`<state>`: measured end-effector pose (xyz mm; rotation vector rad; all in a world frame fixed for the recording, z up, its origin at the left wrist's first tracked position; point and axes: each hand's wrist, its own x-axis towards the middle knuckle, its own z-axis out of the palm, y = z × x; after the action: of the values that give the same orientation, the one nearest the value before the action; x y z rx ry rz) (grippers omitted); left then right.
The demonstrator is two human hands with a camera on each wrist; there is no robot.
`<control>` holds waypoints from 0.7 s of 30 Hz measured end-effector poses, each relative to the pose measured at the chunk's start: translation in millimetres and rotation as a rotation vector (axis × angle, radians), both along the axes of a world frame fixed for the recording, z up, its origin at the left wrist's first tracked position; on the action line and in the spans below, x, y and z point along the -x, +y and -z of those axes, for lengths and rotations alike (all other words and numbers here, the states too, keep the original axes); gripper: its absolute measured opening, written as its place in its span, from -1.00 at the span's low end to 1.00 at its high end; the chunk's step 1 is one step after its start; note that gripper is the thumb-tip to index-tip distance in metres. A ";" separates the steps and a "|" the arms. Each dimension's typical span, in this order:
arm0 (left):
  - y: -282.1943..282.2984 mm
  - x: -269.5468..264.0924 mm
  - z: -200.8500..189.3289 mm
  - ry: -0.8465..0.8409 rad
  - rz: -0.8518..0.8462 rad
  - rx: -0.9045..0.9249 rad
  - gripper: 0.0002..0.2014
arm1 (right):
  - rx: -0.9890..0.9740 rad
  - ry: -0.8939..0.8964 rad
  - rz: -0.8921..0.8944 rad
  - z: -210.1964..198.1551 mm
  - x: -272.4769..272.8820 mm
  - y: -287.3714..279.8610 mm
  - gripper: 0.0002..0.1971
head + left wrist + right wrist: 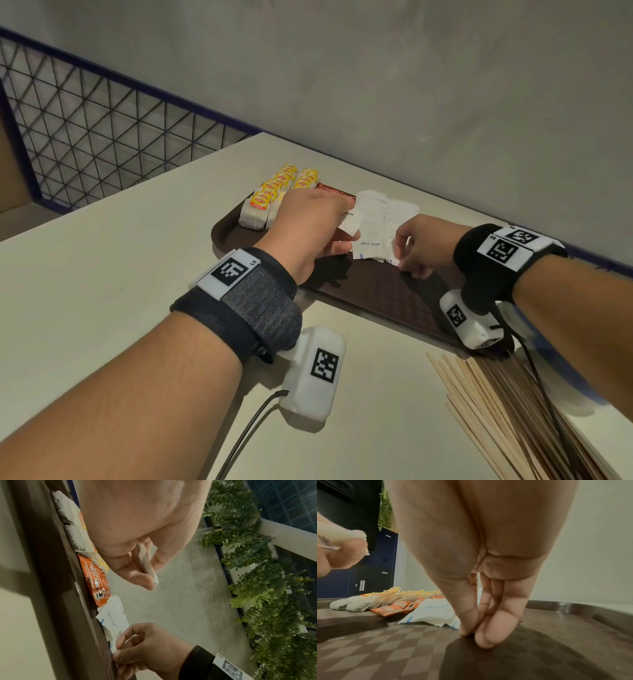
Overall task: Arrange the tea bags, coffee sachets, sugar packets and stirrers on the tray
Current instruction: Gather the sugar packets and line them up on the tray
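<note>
"White sugar" packets (371,236), Nescafé sachets (96,580)

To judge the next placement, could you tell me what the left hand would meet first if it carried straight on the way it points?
Probably the white sugar packets on the tray: the left hand, pinching one packet, points at them, though depth is unclear.

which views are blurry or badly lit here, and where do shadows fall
Head view: sharp, evenly lit, straight edges bowed by the wide lens; the left hand casts a shadow on the tray. Left wrist view: dim and warm, the held sugar packet soft, coffee sachets readable. Right wrist view: the right hand looms distorted, a dark shadow beneath its fingertips; the other hand at the left edge is blurred.
</note>
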<state>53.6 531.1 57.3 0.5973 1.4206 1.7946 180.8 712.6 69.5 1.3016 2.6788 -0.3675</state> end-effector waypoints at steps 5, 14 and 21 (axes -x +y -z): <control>-0.1 0.9 0.1 -0.010 -0.009 -0.011 -0.86 | -0.019 -0.015 -0.003 -1.4 3.6 -1.1 -0.89; -0.6 0.2 -1.0 -0.032 -0.017 -0.018 -0.92 | -0.223 0.091 -0.221 -19.1 22.7 -19.4 -0.78; -0.4 2.6 -0.8 -0.046 -0.034 -0.026 -0.88 | -0.264 -0.073 -0.317 -3.6 42.8 -20.1 -0.65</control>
<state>51.1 530.7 58.1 0.5445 1.3867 1.8443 138.0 692.5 73.1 0.8966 2.8769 0.0726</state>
